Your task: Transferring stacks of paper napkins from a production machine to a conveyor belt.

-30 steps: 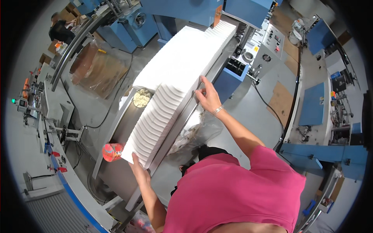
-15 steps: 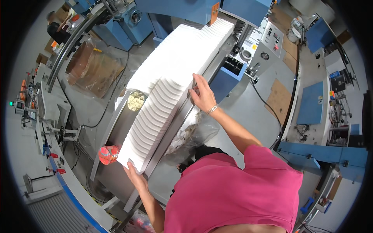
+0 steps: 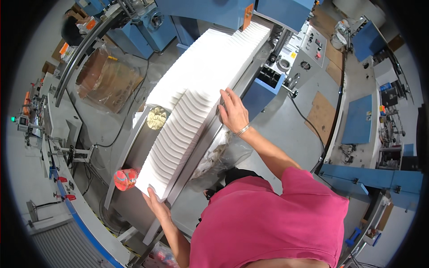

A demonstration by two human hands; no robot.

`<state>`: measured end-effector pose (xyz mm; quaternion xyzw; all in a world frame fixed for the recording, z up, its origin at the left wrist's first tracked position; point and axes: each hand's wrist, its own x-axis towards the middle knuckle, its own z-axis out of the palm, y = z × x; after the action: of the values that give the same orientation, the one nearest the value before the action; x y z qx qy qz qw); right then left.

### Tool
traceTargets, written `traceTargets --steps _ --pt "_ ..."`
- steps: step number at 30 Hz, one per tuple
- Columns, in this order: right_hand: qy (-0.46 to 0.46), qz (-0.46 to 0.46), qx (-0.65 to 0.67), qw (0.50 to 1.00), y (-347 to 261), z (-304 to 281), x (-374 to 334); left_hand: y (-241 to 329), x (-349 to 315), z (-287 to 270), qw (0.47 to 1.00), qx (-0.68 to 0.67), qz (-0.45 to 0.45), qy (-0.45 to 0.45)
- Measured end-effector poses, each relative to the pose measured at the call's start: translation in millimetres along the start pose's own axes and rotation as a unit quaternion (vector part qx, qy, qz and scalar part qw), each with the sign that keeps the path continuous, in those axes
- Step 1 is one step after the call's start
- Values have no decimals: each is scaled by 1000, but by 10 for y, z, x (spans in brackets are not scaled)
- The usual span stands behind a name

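Observation:
A long row of white folded paper sheets (image 3: 172,143), packed on edge, lies along a sloping metal feed table (image 3: 139,149). At its near end, my left hand (image 3: 157,206) rests against the last sheets with fingers stretched out, some of them partly hidden by the stack. My right hand (image 3: 234,114) is at the right side of the row, open with fingers apart, the fingertips by the sheets' edge. A red patterned cylinder (image 3: 125,179) stands left of the near end. Farther up, a pale yellow patterned cylinder (image 3: 157,118) sits against the row's left side.
A blue machine (image 3: 201,12) with an orange bracket (image 3: 248,17) stands at the far end. Clear plastic (image 3: 232,152) hangs below the table's right edge. A plastic-wrapped cardboard box (image 3: 105,80) lies on the floor at left. Another person (image 3: 71,32) is at far left.
My right hand has drawn slightly back toward me along the row, its fingers spreading a little. My left hand stays at the near end. The far-left person has shifted position.

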<state>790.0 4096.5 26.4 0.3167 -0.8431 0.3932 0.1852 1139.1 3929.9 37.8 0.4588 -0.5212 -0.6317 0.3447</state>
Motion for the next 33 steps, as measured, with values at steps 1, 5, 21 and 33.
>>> traceTargets --steps 1,5,21,33 --pt "-1 0 0 1000 -13 -8 8 -4 1 -2 1000 1 -2 2" --pt "-11 17 5 1000 -122 -63 63 21 -12 19 1000 -1 1 4" --pt "-346 241 206 883 82 -155 625 126 187 -139 969 -152 -179 -70" --pt "-572 273 171 755 -97 -109 996 284 245 -63 985 53 -83 -143"
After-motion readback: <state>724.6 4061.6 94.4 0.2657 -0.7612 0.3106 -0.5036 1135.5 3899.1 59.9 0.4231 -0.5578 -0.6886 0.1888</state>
